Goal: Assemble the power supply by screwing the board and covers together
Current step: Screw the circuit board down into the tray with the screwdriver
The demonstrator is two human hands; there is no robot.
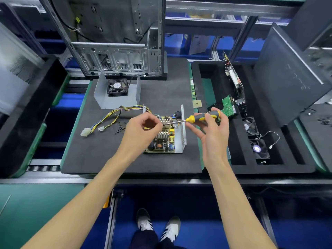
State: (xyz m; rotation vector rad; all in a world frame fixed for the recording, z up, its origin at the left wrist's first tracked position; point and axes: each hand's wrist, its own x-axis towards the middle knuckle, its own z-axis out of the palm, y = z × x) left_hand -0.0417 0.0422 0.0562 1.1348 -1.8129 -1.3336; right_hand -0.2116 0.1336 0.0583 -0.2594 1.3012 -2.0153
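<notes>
Item: power supply board (162,139), seated in its lower metal cover (181,130), at the centre of the black foam mat (100,151) on the desk.

Right hand (212,130): fingers wrapped round the yellow-and-black handle of a screwdriver (203,118), its shaft pointing toward 9 o'clock, raised above the board.

Left hand (143,128): fingers curled, fingertips pinched together at the screwdriver tip. Probably seating a screw on the bit; the screw itself is too small to confirm.

Wire harness (115,115): yellow, black and blue leads running from the board toward 9 o'clock, ending in white connectors.

Loose screws (120,128): small dark heap on the mat, at 9 o'clock of the board, just beside the left hand.

Upper cover with fan (116,90): U-shaped sheet metal at 11 o'clock, well apart from the board and not yet fitted.

Computer chassis (116,51): at 12 o'clock, behind the mat.

Risks, as judged:
- Screw may drop off the bit into the components, if poorly seated.
- Tip may slip and gouge the board, the shaft being held nearly level.
- Harness leads may be pinched when the upper cover goes on.

Markings: round fan label present but not legible. No brand readable on the screwdriver or the board.
</notes>
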